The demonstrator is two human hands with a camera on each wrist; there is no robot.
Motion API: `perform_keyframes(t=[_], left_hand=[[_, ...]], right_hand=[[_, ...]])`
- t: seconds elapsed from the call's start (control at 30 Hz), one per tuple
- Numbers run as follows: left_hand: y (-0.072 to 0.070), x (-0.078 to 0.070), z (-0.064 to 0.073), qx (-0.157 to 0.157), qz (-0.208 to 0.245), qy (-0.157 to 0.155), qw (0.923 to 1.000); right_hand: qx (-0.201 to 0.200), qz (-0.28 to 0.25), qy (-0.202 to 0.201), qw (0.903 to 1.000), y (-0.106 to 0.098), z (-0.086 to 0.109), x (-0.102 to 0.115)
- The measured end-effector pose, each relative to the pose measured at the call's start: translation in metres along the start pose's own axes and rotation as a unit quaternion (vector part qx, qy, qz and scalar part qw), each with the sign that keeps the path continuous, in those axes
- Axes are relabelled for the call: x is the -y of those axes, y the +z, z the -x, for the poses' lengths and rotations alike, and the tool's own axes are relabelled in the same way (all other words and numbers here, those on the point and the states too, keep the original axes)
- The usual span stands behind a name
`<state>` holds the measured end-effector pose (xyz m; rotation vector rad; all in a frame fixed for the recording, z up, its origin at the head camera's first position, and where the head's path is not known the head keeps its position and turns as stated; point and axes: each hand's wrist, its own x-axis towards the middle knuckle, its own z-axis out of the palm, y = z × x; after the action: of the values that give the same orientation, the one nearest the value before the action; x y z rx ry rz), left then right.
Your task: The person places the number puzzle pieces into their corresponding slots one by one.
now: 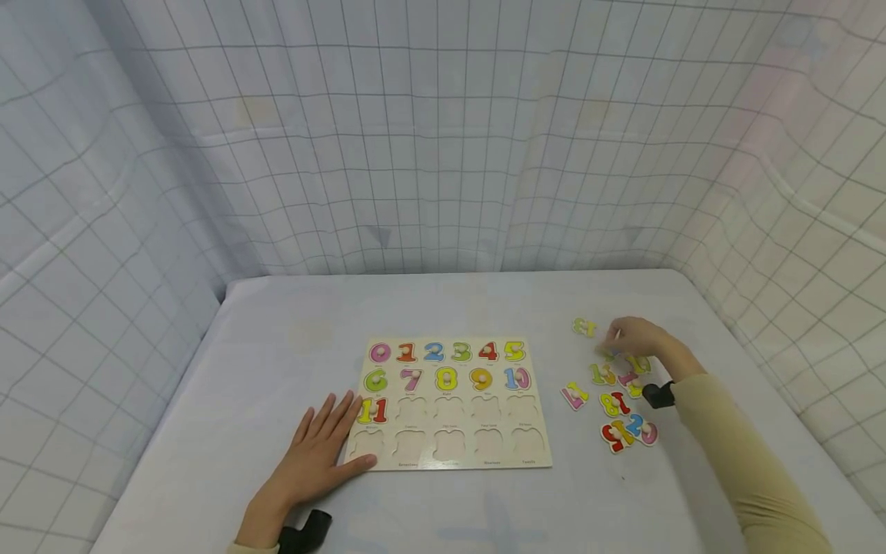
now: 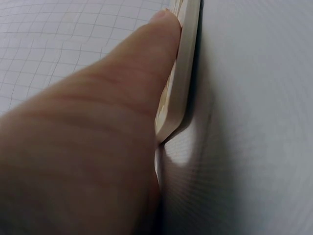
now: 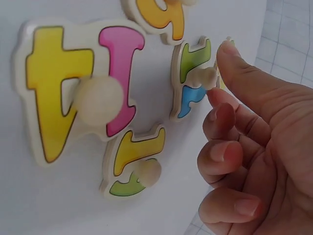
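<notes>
Right hand at green-blue piece right of board, can't tell if pinching knob; best grip knob squarely, lift straight, left hand, fingers spread, steadying board.

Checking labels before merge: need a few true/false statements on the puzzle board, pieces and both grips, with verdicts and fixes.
1. The left grip touches the puzzle board. True.
2. The 11 piece is missing from the puzzle board. False: the 11 piece sits at the left end of the third row from the top.
3. The bottom-row slots hold no pieces. True.
4. The right grip is over the puzzle board. False: the right grip is to the right of it, by loose pieces.
5. The right wrist view shows a yellow-and-pink 14 piece. True.
</notes>
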<state>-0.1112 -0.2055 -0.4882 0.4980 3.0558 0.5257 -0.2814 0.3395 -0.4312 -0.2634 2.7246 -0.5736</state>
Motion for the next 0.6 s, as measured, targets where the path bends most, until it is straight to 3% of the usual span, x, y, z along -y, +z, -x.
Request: perform_keyframes(t=[0.17,0.33,0.47,0.6], left_hand=[[0.0005,0.0008,-0.0005,-0.002,0.001,0.002,1.0],[0.0006,0.0017,-0.0008,0.002,-0.001,-0.002,1.0],[-0.0004,0.0007,-0.0006,-0.004,-0.002,-0.001,1.0],[-0.0007,-0.0008,-0.0001,-0.006,-0.001,0.001,1.0]], right_hand=[[0.028,-0.021,0.005,0.9994,0.0013,-0.0002,-0.0023],[0.036,-0.032,-0.023,0.9986,0.0031,-0.0022,-0.0047],[0.036,-0.041,-0.036,0.9979,0.0032,-0.0032,-0.0072],[0.01,-0.029,-0.034,0.999,0.0036,-0.0032,-0.007]])
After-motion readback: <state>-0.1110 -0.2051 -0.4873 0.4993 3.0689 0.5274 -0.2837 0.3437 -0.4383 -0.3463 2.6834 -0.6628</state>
